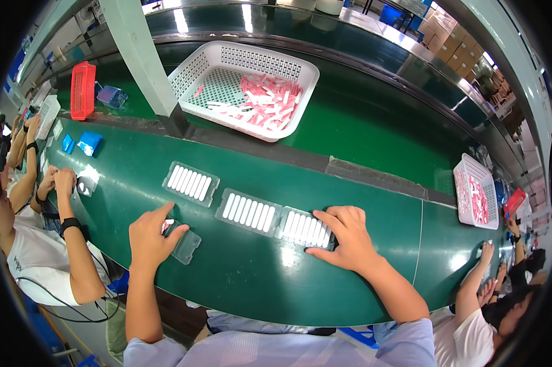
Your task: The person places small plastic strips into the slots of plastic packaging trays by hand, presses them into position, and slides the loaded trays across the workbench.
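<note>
our spread right hand (pixel 344 238) holds one filled tray (pixel 305 229), two seemingly finished trays (pixel 248 211) leftward, while our left hand (pixel 151 237), hold unclear, touches a clear tray (pixel 187 249) apparently left unfilled.

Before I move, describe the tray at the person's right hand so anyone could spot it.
Start at the green table in front of the person. Find the slanting line of three clear trays with white sticks. It's the rightmost tray; of the three, only this one has the right hand at it.
</note>
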Demonstrator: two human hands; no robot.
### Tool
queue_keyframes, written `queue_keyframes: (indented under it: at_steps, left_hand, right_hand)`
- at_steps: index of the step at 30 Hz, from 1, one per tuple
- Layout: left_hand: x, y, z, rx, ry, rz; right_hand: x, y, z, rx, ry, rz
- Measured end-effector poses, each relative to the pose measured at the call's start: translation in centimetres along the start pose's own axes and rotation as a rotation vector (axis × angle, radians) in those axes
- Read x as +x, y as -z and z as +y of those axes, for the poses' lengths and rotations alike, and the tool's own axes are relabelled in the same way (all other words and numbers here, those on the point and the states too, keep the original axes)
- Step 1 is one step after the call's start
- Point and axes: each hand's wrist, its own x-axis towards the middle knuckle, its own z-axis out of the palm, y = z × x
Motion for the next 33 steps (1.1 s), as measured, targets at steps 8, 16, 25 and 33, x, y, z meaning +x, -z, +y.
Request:
queue_keyframes:
  at_steps: [8, 16, 25, 33]
  left_hand:
    - [-3.1, 2.5, 6.2, -0.249, 0.170, -0.219]
    - [-2.9, -0.6, 16.1, -0.431, -0.160, -0.496]
    - [1.3, 9.4, 19.0, -1.804, 0.167, -0.269]
    - [7.2, 10.5, 21.3, -2.136, -0.728, -0.647]
  right_hand:
    - [5.7, -3.3, -1.9, 0.027, 0.015, 0.024]
    - [10.4, -7.0, -6.2, 0.067, 0.099, 0.159]
    - [4.4, -2.2, -1.5, 0.174, 0.156, 0.179]
    - [3.1, -3.6, 0.6, 0.199, 0.042, 0.369]
